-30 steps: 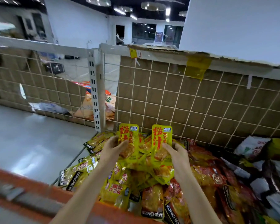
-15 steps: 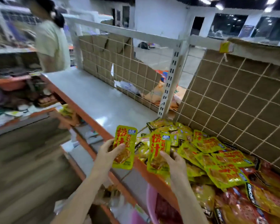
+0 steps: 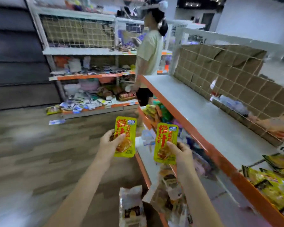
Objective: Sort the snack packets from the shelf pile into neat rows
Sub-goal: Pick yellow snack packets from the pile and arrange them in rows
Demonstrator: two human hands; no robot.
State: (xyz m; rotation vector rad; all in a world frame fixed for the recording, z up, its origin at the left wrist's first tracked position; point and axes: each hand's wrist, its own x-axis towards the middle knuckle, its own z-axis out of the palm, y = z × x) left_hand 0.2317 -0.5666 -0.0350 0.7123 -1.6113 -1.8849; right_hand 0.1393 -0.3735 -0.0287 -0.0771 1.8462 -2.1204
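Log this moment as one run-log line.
left hand: holds yellow packet | right hand: holds second yellow packet | both upright, apart, off grey shelf

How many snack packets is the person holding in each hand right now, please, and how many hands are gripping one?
Yellow packet in left hand: 1
Yellow packet in right hand: 1
Hands gripping a packet: 2
Total packets held: 2

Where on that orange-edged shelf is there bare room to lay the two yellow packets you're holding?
The grey shelf top is bare along its middle, between the orange front edge and the cardboard-backed wire grid. It is crowded at the near right end, where the packet pile lies, and a few items sit against the grid.
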